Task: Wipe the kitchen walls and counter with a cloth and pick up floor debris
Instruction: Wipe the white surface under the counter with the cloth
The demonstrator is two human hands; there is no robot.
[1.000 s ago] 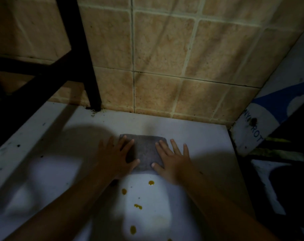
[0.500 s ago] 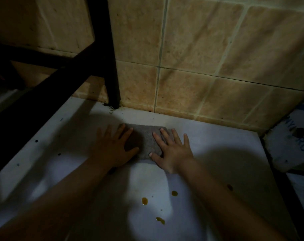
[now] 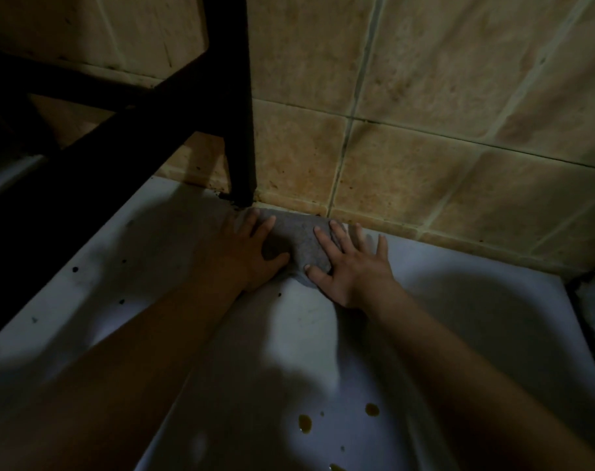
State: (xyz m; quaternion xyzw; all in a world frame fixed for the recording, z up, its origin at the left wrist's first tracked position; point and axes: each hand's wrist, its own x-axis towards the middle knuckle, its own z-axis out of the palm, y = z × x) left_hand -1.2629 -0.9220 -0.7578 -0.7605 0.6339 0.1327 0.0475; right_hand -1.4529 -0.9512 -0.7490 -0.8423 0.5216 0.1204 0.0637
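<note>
Pressing down with both palms, we have the grey cloth (image 3: 299, 243) pinned flat on the white counter (image 3: 459, 300), right up against the foot of the tiled wall (image 3: 408, 113). Our left hand (image 3: 252, 253) lies on the cloth's left part, fingers straight and spread, thumb stretched out to the right across the fabric. Our right hand (image 3: 352, 266) covers the right part, fingers fanned out toward the wall, thumb angled in toward the left one. Neither hand curls round anything; both are flat and open, simply bearing on the cloth. The cloth's far edge looks to touch the line where counter meets wall, though the light is too dim to be sure. Just to the left of it, a black frame leg (image 3: 241, 130) stands on the counter at the wall, with a dark crossbar running off to the left. Dark specks (image 3: 74, 268) dot the counter on the left side. Nearer to us, between our forearms, brownish-yellow drops (image 3: 304, 423) sit on the white surface, well apart from the cloth. Heavy shadow falls over much of the counter.
</note>
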